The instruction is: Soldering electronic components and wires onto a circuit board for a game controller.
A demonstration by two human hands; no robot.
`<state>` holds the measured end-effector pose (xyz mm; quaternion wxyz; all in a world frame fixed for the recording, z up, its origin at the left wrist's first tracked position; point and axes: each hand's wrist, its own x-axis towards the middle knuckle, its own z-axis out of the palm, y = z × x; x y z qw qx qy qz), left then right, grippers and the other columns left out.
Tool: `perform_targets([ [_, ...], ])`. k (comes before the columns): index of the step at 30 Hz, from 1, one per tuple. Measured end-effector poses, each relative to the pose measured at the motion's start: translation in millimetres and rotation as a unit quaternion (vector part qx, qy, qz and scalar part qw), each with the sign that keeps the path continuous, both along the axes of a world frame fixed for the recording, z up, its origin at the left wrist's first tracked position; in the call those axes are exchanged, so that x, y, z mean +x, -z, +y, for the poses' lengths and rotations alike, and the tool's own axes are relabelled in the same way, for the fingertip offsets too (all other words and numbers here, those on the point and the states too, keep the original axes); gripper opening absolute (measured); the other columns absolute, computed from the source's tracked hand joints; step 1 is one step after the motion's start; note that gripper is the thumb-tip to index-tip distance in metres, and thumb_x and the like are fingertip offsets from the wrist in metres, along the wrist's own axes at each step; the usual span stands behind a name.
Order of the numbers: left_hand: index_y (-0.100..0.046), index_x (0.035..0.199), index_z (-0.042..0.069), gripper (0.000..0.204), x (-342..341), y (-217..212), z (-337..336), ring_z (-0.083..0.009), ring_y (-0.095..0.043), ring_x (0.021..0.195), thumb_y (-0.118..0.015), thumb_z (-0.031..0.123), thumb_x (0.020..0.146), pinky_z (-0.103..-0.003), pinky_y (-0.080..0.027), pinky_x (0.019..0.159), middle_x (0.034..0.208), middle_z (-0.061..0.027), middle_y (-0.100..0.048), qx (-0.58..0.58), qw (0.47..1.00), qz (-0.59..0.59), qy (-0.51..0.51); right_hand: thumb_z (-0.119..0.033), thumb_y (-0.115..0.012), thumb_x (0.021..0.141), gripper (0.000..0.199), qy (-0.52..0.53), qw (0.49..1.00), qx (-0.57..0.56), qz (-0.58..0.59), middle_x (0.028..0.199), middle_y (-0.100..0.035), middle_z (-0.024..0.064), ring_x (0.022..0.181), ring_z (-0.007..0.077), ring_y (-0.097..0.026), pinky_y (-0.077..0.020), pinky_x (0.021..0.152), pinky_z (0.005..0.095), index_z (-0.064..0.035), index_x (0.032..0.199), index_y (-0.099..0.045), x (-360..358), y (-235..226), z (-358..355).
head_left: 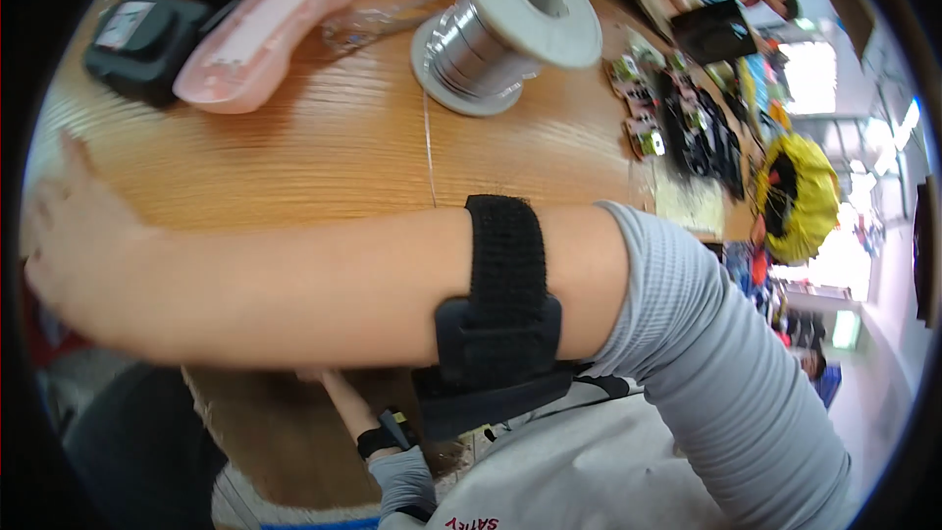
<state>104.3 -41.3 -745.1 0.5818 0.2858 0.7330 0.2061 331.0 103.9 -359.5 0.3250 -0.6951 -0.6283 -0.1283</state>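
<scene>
one grey spool of solder wire (505,25) is standing on the wooden table (324,147), with one thin strand trailing toward the near edge. three pink plastic housings (265,29) and one black box (147,39) are lying at the far left. the right hand (69,245) is reaching across, fingers spread, gripping nothing, well apart from the spool. the left hand (319,378) is showing under the forearm; i cannot tell its grip.
</scene>
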Motion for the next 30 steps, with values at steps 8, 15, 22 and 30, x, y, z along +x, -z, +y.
perform_targets([
  [8,-0.052,0.118,0.004,0.027,69.2,-295.3,-35.2,-0.0127,-0.064,0.087,-0.062,0.015,0.096,-0.022,-0.050,0.066,0.108,-0.0057,-0.059,0.266,0.947,-0.181,-0.010,-0.013,-0.073,0.069,0.048,-0.065,0.993,-0.016,0.096,0.117,-0.057,0.0165,0.126,0.0303,-0.046,-0.0223,0.111,0.0636,-0.0007,0.113,-0.059,2.0,-25.2,-46.4],
  [15,-0.033,0.127,0.005,0.057,45.7,-449.8,-126.8,-0.0146,-0.065,0.078,-0.068,-0.008,0.083,-0.025,-0.053,0.066,0.094,-0.0121,-0.066,0.319,0.924,-0.208,0.043,-0.021,-0.067,0.087,0.027,-0.430,0.791,-0.311,0.306,0.092,-0.064,0.0181,0.089,0.0364,-0.063,-0.0508,0.075,0.0406,0.0028,0.097,-0.063,-24.2,-103.8,-198.5],
  [22,-0.041,0.117,0.004,0.052,-17.2,-540.1,-144.2,-0.0128,-0.068,0.083,-0.075,-0.003,0.079,-0.027,-0.055,0.072,0.087,-0.0130,-0.071,0.367,0.923,0.027,0.112,-0.021,-0.069,0.085,0.031,-0.560,0.730,-0.329,0.215,0.095,-0.064,0.0179,0.088,0.0376,-0.063,-0.0517,0.077,0.0400,0.0026,0.105,-0.064,-70.5,-182.5,-230.5],
  [30,-0.061,0.121,-0.001,0.039,-129.7,-649.6,-132.2,-0.0272,-0.062,0.109,-0.072,0.013,0.086,-0.037,-0.048,0.094,0.118,-0.0163,-0.065,0.645,0.692,0.320,-0.052,-0.010,-0.072,0.083,0.034,-0.534,0.785,-0.169,0.265,0.103,-0.068,0.0138,0.092,0.0257,-0.067,-0.0534,0.081,0.0342,-0.0019,0.115,-0.064,-97.7,-238.7,-205.4],
])
